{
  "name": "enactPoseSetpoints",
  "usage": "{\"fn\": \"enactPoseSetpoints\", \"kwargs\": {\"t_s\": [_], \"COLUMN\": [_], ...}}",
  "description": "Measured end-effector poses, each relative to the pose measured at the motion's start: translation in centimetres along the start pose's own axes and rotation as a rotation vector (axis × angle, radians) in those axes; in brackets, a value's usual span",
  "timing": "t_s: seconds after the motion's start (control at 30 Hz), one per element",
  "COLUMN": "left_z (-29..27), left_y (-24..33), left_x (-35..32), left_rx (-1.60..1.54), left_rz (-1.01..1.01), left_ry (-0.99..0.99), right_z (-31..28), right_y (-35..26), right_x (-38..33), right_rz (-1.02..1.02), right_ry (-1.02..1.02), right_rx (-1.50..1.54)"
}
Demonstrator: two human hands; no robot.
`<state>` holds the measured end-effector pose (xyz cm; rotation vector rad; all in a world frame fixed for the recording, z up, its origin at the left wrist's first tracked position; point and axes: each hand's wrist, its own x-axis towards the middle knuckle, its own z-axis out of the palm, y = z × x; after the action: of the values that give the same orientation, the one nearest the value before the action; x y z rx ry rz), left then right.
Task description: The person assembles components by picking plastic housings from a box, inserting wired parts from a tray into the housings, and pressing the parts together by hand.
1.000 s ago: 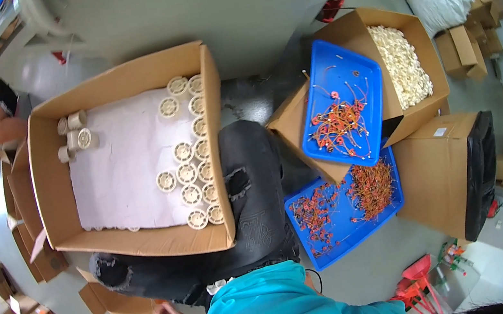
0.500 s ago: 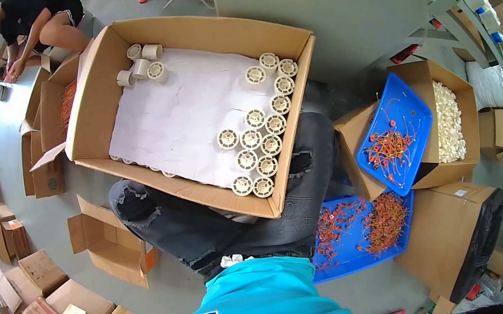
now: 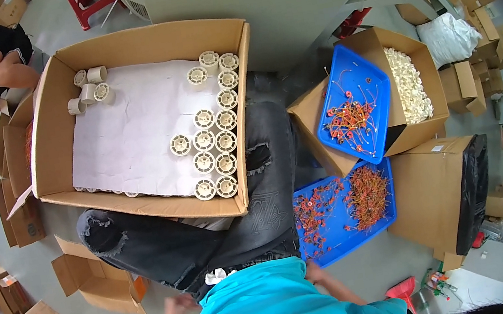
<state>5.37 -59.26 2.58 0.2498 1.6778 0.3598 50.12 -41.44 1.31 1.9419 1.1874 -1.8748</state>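
1. My left hand had dropped to seven o'clock, blurred; whether it was open I cannot tell.
2. My right hand was mostly hidden; grip unclear.
3. The view swung; the spools now sat in the cardboard box at eleven o'clock, out of reach.

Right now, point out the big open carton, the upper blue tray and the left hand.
big open carton [image 3: 50, 122], head view, left wall.
upper blue tray [image 3: 353, 73], head view, bare floor.
left hand [image 3: 173, 309], head view, blurred middle.

Single head view, steeply down over lap and cardboard box.
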Motion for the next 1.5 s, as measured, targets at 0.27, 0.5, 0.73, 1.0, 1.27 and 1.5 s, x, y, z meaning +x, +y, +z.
{"fn": "enactPoseSetpoints", "kwargs": {"t_s": [0.27, 0.5, 0.73, 1.0, 1.27, 1.5], "left_z": [-9.7, -2.9, -2.0, 0.1, -3.2, -0.6], "left_y": [36.5, 47.8, 42.9, 44.5, 48.0, 47.5], "left_x": [-4.9, 8.9, 16.8, 16.0, 8.0, -0.4], "left_rx": [0.079, 1.649, 1.357, 1.44, 0.567, 0.089], "left_rz": [1.319, 0.64, 0.723, 0.988, 1.222, 1.226], "left_ry": [0.919, 0.279, 0.22, 0.312, 0.306, -0.388], "right_z": [-20.0, -23.2, -23.7, -27.0, -26.1, -10.8], "right_y": [-27.5, -36.6, -32.5, -32.9, -33.8, -40.1], "right_x": [6.3, 11.3, 12.7, 5.9, -3.2, -2.9], "right_rz": [-0.874, -0.577, -0.78, -0.948, -1.292, -1.193], "right_ry": [0.925, 1.015, 1.219, 1.274, 1.471, 0.354], "right_rx": [-0.126, -0.873, -0.906, 0.126, 0.351, 0.463]}}
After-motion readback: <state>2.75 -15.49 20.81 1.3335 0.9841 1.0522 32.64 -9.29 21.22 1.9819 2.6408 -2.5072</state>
